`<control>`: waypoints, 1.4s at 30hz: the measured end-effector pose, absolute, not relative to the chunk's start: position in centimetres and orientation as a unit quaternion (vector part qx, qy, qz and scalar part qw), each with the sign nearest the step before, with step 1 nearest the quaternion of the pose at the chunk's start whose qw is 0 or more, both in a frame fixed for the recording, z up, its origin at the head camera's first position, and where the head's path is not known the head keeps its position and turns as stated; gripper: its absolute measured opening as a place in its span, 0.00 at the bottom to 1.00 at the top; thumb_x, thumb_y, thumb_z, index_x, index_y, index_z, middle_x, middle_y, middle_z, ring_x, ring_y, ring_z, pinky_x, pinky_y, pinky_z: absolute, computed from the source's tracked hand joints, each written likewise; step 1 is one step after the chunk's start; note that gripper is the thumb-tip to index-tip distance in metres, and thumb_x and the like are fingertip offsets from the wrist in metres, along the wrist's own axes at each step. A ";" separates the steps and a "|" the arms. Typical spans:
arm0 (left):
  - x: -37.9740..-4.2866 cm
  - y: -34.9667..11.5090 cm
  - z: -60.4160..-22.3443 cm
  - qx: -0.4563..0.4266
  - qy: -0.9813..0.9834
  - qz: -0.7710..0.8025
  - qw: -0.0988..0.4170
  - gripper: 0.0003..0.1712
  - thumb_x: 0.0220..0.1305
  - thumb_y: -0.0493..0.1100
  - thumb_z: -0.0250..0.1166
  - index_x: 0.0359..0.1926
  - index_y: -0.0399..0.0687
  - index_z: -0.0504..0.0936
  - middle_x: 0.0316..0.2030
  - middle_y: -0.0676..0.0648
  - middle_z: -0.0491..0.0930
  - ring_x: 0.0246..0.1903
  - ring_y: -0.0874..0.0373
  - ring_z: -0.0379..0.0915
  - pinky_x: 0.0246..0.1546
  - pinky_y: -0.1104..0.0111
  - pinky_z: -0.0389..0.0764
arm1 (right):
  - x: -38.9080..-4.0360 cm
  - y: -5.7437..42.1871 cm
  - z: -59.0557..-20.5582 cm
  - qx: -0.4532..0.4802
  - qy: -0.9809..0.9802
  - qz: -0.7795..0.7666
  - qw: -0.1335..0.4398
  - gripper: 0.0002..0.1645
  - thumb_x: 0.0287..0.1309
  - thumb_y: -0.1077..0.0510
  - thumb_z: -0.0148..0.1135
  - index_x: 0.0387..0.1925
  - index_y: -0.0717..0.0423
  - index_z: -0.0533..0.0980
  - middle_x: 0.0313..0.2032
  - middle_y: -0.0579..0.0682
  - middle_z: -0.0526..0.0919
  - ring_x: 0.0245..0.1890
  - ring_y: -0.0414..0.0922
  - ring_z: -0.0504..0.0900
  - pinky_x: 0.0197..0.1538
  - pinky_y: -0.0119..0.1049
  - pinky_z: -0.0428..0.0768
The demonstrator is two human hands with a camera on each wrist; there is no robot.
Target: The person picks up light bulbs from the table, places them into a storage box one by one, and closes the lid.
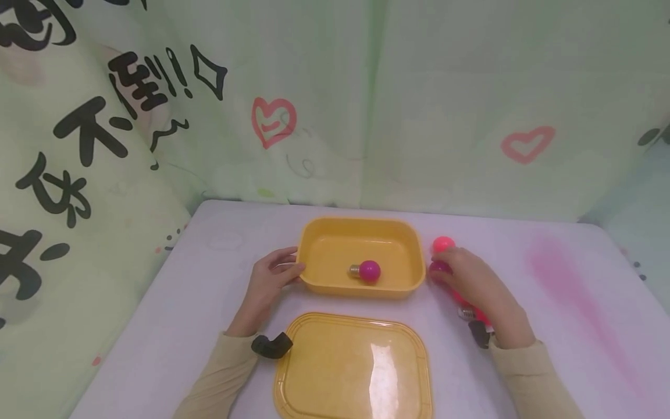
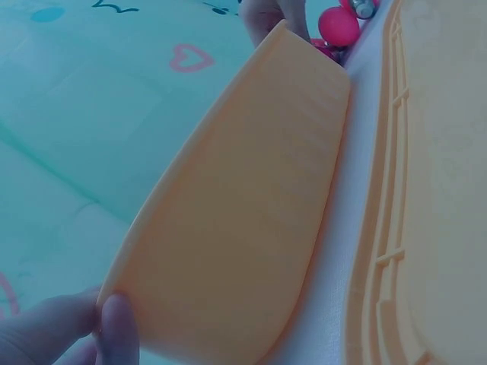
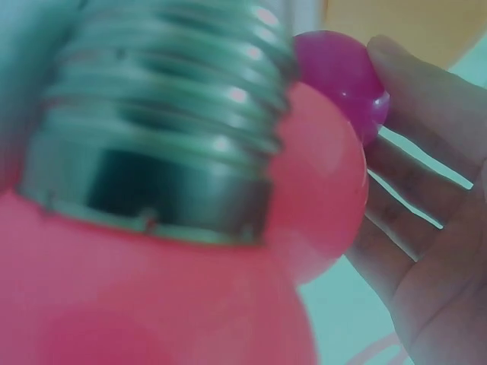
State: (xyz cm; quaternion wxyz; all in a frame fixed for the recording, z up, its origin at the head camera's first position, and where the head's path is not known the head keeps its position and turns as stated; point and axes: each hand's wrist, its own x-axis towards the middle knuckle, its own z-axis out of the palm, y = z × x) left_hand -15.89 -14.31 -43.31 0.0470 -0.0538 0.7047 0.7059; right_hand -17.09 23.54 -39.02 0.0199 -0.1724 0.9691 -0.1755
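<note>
A yellow plastic box (image 1: 361, 228) stands on the table, and a magenta light bulb (image 1: 370, 272) with a metal screw base lies inside it. My left hand (image 1: 267, 286) pinches the box's left rim between thumb and fingers; the left wrist view shows this grip on the rim (image 2: 114, 293) close up. Just right of the box, my right hand (image 1: 473, 282) has its thumb and fingers around another magenta bulb (image 3: 340, 76). Pinkish-red bulbs (image 3: 323, 186) lie close to that hand, one with its metal screw base (image 3: 160, 114) large in the right wrist view.
In front of the box, a flat yellow lid (image 1: 350, 366) lies on the white table (image 1: 523, 256). A pinkish-red bulb (image 1: 444, 243) lies beyond my right hand. Behind the table hangs a pale green cloth (image 1: 445, 87) with hearts drawn on it.
</note>
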 end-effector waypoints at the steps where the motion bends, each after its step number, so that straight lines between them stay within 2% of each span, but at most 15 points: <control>1: -15.9 -14.3 -43.3 -0.053 0.703 0.708 0.046 0.27 0.61 0.36 0.71 0.62 0.42 0.76 0.53 0.37 0.76 0.44 0.57 0.81 0.43 0.64 0.87 | -17.1 23.5 -39.0 -0.176 0.969 -0.175 0.017 0.11 0.50 0.62 0.76 0.36 0.55 0.82 0.29 0.45 0.82 0.34 0.45 0.79 0.46 0.50 0.85; 6: -15.8 -14.3 -43.2 -0.053 0.694 0.716 0.045 0.27 0.61 0.35 0.70 0.62 0.40 0.76 0.53 0.35 0.76 0.42 0.59 0.81 0.41 0.67 0.87 | -17.3 23.5 -38.8 -0.188 0.966 -0.177 0.001 0.11 0.50 0.63 0.76 0.35 0.55 0.81 0.29 0.45 0.81 0.33 0.45 0.78 0.45 0.48 0.85; 19: -15.9 -14.3 -43.1 -0.053 0.701 0.709 0.049 0.28 0.61 0.36 0.70 0.63 0.40 0.75 0.54 0.35 0.76 0.43 0.59 0.81 0.41 0.68 0.87 | -16.8 23.1 -36.9 -0.197 0.963 -0.180 -0.027 0.14 0.51 0.63 0.75 0.41 0.57 0.82 0.34 0.48 0.83 0.38 0.48 0.80 0.50 0.51 0.84; 25: -15.8 -14.3 -43.0 -0.052 0.703 0.707 0.050 0.28 0.62 0.36 0.70 0.63 0.40 0.75 0.54 0.35 0.75 0.43 0.59 0.80 0.41 0.69 0.87 | -16.4 22.8 -36.0 -0.194 0.963 -0.185 -0.034 0.18 0.54 0.62 0.73 0.48 0.59 0.81 0.43 0.54 0.84 0.47 0.53 0.81 0.55 0.55 0.82; 30: -15.8 -14.2 -43.0 -0.052 0.701 0.710 0.049 0.28 0.62 0.35 0.70 0.63 0.39 0.75 0.54 0.35 0.75 0.42 0.60 0.80 0.41 0.69 0.87 | -16.0 22.5 -35.5 -0.192 0.962 -0.192 -0.036 0.21 0.55 0.62 0.73 0.51 0.59 0.80 0.47 0.55 0.84 0.51 0.54 0.80 0.56 0.55 0.81; 42: -15.8 -14.2 -43.0 -0.055 0.704 0.706 0.049 0.28 0.62 0.35 0.70 0.63 0.40 0.75 0.54 0.35 0.76 0.42 0.60 0.81 0.41 0.68 0.87 | -15.7 21.1 -34.4 -0.226 0.948 -0.214 -0.064 0.18 0.54 0.64 0.73 0.48 0.58 0.82 0.45 0.53 0.84 0.50 0.53 0.80 0.57 0.55 0.81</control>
